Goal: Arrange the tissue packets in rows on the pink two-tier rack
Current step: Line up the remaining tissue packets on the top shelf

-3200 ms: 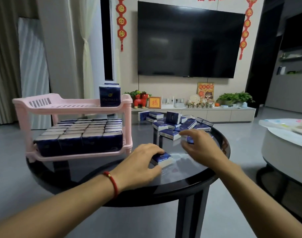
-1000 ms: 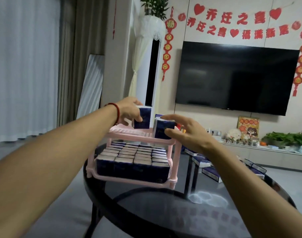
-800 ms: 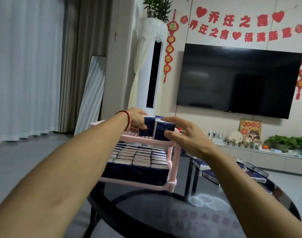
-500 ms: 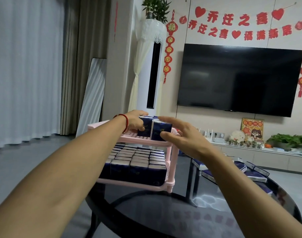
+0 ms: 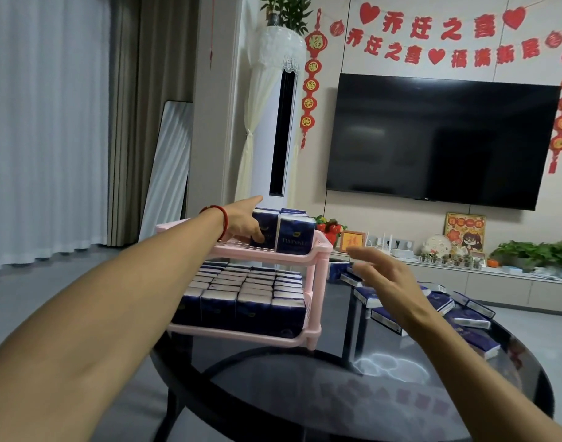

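left hand (image 5: 241,222) grips a tissue packet (image 5: 264,225) on the pink rack (image 5: 316,250), frame centre.
right hand (image 5: 380,275), apparently empty, fingers spread, right of it.

Dim, soft indoor light, pale glare patch on the glossy surface (image 5: 388,365), edges bowing, slight blur overall

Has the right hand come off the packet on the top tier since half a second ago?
Yes. The right hand has let go and pulled back right of the pink rack, open over the loose packets; its packet stands on the top tier.
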Available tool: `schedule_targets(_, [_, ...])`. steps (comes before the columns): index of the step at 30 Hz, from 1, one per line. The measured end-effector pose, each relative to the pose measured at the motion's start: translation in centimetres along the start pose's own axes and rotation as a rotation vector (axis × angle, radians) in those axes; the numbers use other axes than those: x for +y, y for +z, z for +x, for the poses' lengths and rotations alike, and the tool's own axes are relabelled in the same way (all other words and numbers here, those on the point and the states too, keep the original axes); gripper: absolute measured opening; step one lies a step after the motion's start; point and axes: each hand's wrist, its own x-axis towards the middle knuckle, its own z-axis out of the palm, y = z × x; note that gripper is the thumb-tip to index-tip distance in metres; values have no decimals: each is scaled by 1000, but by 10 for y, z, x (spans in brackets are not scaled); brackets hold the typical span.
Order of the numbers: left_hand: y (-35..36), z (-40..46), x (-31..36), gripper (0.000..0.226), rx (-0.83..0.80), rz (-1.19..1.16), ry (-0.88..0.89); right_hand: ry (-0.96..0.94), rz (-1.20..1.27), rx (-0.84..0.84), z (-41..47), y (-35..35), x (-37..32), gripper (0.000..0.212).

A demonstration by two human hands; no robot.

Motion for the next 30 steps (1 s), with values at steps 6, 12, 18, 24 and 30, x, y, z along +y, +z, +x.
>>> schedule_targets(6, [-4,1,3,123,-42,32,-17,104,-253,-121,-27,4,41,56])
schedule_targets(12, [-7,2,3,121,-67,-4,-18,302,-699,62,-26,-10,68,55])
schedule_targets(18, [-8,3,-4,112,15,3,28,706,-816,-22,-35,-22,87,58])
schedule_targets(24, [-5,0,-6,97,101,-12,20,688,-862,-29,-37,-18,82,42])
schedule_targets(30, [-6,-2,-10,110,31,-21,17,626,-876,-35,-40,-13,67,46])
